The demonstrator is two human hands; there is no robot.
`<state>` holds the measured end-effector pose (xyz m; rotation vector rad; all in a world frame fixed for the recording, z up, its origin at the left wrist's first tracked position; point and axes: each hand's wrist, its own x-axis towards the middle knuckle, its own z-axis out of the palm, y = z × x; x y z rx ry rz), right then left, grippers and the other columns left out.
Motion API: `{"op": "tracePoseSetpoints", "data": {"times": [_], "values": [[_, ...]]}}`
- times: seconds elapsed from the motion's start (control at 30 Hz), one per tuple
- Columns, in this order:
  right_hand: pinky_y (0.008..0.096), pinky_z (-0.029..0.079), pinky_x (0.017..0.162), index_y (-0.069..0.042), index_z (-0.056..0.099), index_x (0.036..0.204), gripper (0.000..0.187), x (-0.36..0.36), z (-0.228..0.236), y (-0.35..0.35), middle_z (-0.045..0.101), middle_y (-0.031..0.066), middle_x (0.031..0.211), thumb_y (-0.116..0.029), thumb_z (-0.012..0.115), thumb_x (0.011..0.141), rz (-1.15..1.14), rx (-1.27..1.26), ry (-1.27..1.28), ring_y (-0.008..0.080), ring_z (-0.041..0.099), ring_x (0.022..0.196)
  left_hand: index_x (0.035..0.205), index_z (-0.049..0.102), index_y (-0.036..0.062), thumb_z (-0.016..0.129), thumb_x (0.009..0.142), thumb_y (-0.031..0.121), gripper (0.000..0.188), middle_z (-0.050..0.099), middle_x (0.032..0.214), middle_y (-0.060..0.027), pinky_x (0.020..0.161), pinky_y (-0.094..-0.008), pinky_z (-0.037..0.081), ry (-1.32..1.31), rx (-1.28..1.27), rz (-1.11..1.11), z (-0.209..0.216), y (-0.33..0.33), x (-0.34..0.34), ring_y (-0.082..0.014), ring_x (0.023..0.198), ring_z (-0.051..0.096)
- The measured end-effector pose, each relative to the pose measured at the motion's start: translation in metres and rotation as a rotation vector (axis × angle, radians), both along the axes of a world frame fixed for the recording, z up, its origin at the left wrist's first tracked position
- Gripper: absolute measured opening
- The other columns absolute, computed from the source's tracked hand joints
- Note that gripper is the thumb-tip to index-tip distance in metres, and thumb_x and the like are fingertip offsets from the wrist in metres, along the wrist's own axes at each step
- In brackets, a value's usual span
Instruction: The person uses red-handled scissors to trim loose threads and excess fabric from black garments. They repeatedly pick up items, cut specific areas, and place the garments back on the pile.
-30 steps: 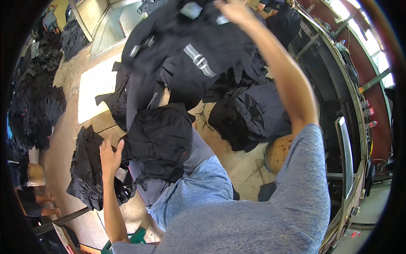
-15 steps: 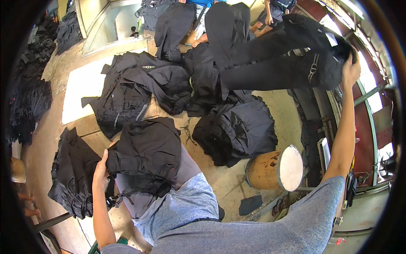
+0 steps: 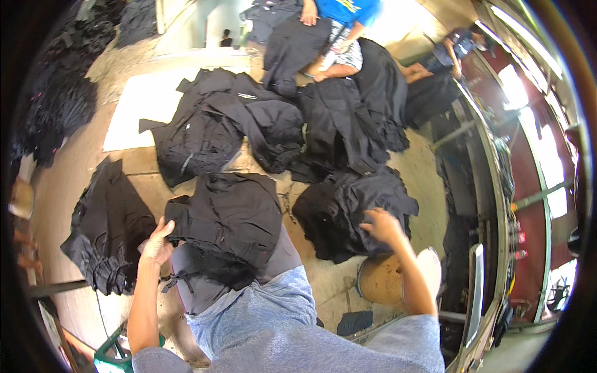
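"Where's the garment [image 3: 230, 214]?"
"On the lap [image 3: 283, 258], just right of the left hand [image 3: 157, 245], its edge at those fingers."
"Gripped?"
"Can't tell; the fingertips are partly hidden. A stack [image 3: 112, 227] lies left of them."
"And the right hand [image 3: 385, 228]?"
"Fingers loosely bent over the pile [image 3: 339, 217]; whether they pinch cloth, I can't tell."

floor gap [image 3: 328, 287] beside drum [image 3: 377, 281], garment pile [image 3: 336, 214] blocking beyond
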<state>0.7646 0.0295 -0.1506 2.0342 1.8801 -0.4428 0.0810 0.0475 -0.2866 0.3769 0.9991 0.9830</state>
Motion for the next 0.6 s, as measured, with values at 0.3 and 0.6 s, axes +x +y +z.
{"op": "tracePoseSetpoints", "data": {"times": [0.3, 0.6], "values": [[0.0657, 0.036, 0.128, -0.007, 0.029, 0.175, 0.127, -0.358, -0.023, 0.022, 0.034, 0.0337, 0.173, -0.070, 0.089, 0.082, 0.442, 0.483, 0.717, 0.0580, 0.039, 0.156, 0.170, 0.048, 0.0125, 0.045, 0.100, 0.092, 0.106, 0.046, 0.177, -0.0096, 0.136, -0.0548, 0.028, -0.123, 0.002, 0.141, 0.029, -0.003, 0.067, -0.0348, 0.161, 0.042], [0.0571, 0.036, 0.129, -0.007, 0.019, 0.177, 0.132, -0.352, -0.037, 0.016, 0.037, 0.0354, 0.172, -0.037, 0.097, 0.075, 0.288, 0.327, 0.704, 0.0511, 0.043, 0.156, 0.149, 0.068, 0.0147, 0.051, 0.107, 0.080, 0.080, 0.069, 0.153, -0.0056, 0.120, -0.0480, 0.051, -0.234, -0.311, 0.160, 0.017, 0.007, 0.118, -0.0261, 0.141, 0.063]]}}
